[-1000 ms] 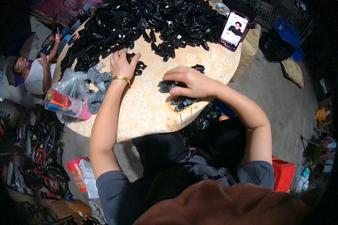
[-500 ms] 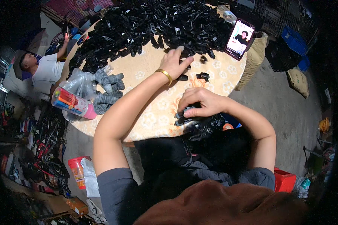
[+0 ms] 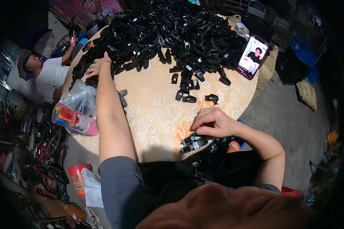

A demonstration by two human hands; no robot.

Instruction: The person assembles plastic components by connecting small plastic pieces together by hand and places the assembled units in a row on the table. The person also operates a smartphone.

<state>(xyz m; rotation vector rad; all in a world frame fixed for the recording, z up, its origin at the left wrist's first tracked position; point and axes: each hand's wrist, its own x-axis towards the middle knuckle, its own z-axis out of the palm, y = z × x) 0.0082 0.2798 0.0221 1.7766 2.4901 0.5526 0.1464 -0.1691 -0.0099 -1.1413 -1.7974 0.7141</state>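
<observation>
My left hand is stretched out over the left end of a big heap of black plastic clip-like parts, its fingers apart and nothing visible in them. Close to the table's front edge, my right hand is curled, with thumb and fingers drawn together. What those fingers hold, if anything, is hidden. Just under its thumb, a few black clip parts lie side by side. Several loose clips are scattered between the heap and my right hand. Grey gloves show partly behind my left forearm.
The round table has a flowered cover. A phone showing a video stands at its right edge, near a clear bottle. A tub of coloured pens and a plastic bag sit left. Another person is beyond the left edge.
My left hand has swung left from the loose clips at the heap's front to its left end, uncovering those clips. My right hand stays curled by the front edge. The view has shifted slightly.
</observation>
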